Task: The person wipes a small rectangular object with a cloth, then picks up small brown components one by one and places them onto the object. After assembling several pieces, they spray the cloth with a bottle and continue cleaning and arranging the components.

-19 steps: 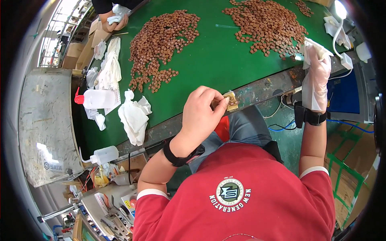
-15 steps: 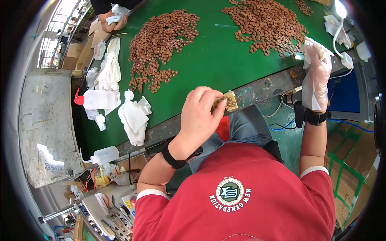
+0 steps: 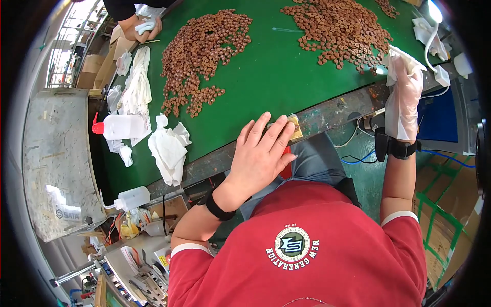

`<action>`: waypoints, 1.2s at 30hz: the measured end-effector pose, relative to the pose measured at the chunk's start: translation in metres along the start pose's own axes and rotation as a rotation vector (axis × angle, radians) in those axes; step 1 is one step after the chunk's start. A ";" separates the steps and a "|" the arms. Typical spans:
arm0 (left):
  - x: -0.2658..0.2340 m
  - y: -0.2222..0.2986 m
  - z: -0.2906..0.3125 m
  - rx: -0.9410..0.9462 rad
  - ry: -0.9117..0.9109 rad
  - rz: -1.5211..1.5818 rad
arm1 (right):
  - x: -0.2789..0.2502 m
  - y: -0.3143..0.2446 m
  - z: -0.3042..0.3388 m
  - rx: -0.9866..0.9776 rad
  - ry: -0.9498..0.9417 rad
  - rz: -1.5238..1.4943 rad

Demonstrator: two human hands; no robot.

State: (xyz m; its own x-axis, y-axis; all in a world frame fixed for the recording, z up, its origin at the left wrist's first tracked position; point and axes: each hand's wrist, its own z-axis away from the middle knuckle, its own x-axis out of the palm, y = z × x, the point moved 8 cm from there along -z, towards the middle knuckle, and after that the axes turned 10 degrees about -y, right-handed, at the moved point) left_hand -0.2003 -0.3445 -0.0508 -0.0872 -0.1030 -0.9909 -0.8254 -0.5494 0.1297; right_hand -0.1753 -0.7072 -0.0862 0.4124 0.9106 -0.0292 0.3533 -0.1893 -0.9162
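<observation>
My left hand (image 3: 260, 156) lies palm down at the near edge of the green tabletop, its fingers stretched out and spread. Its fingertips reach a small yellowish block (image 3: 296, 129) on that edge and partly cover it. Whether anything lies beneath the fingers is hidden. At the right, my right hand (image 3: 404, 105), in a thin see-through glove, is closed around a white cloth (image 3: 404, 60). Two heaps of small brown round pieces, a left heap (image 3: 204, 53) and a right heap (image 3: 342, 33), spread over the tabletop beyond my hands.
Left on the table are a crumpled white cloth (image 3: 170, 151) and a red-capped bottle (image 3: 123, 126). A clear spout bottle (image 3: 133, 198) stands below the edge. Another person's hand (image 3: 146, 29) holds a pale cloth at the far left. A lit lamp (image 3: 434, 11) stands far right.
My left hand has gone from pinching at the yellowish block to lying flat with fingers spread. The right hand with its cloth has barely moved.
</observation>
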 end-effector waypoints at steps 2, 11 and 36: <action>0.001 -0.001 0.005 0.030 -0.007 0.009 | 0.001 0.001 0.000 0.007 -0.005 0.016; 0.010 -0.004 0.010 0.028 -0.059 0.071 | 0.003 -0.001 0.001 0.018 0.020 -0.046; -0.107 -0.176 0.168 -0.562 0.732 0.635 | 0.299 -0.143 -0.004 0.149 -1.029 -0.451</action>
State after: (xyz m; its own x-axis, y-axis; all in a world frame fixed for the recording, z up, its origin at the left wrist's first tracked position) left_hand -0.1393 -0.0971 0.0262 0.0990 -0.8588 -0.5026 -0.3622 -0.5016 0.7856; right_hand -0.0992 -0.4088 0.0376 -0.6378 0.7675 0.0640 0.1629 0.2156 -0.9628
